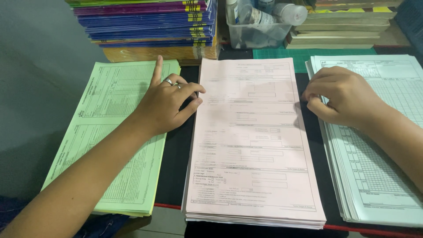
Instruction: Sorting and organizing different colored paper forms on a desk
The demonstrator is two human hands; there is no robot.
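The dark worktop [176, 167] carries three stacks of printed forms side by side; the pink stack [253, 145] lies in the middle, the pale blue-white stack [374, 167] to its right, the green stack [119, 132] to its left. The left hand [165, 103] rests over the green stack's inner edge, fingers [194, 90] loosely spread, touching the pink stack's left edge, gripping nothing. The right hand [341, 94] sits curled at the pale stack's inner edge, fingertips pinched together; whether they hold a sheet I cannot tell. Lifting only one sheet would call for a light pinch at the edge.

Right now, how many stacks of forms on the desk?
3: green stack at left, pink stack in the middle, white stack at right, partly cut off.
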